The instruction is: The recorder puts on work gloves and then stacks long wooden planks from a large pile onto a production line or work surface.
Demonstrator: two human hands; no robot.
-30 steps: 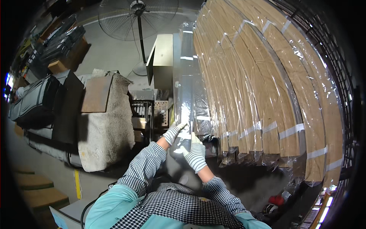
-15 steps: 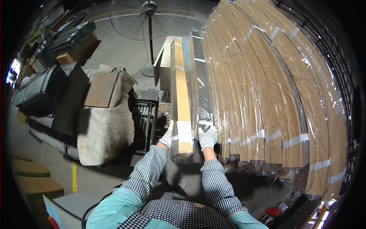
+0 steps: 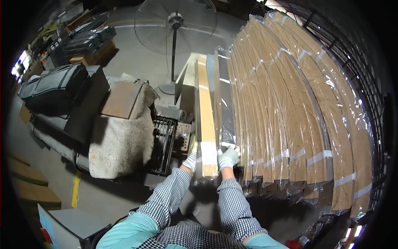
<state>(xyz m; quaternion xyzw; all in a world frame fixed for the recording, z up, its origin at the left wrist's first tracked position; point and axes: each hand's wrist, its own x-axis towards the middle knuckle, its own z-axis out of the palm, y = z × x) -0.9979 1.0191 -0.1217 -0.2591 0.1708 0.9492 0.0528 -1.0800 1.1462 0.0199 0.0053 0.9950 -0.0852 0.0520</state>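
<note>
"Grey floor (image 3: pixel 128 52) stretches away behind the row of long brown cardboard packs in clear plastic (image 3: pixel 286 108), doesn't it?"

"Yes, and a pedestal fan with a round wire cage (image 3: pixel 175 20) stands on it, left of that row and toward the back."

"Where's the piece being handled?"

"Left of the row, near it: a long, narrow tan package (image 3: pixel 205 108) with a white label (image 3: pixel 209 152) at its near end. Between it and the row is a dark grey pack in clear plastic (image 3: pixel 226 97)."

"And the hands?"

"Well apart from each other. The striped-gloved left hand (image 3: pixel 191 160) is against the package's side facing away from the row; its grip is hidden, so I can't tell. The striped-gloved right hand (image 3: pixel 228 157), on the side toward the row, is at the dark pack's near end; I can't tell what it closes on."

"Farther left of the row?"

"A black slatted rack (image 3: pixel 163 143), then a cream fleecy cloth (image 3: pixel 120 145) bearing a flat rust-brown plate (image 3: pixel 121 99)."
</note>
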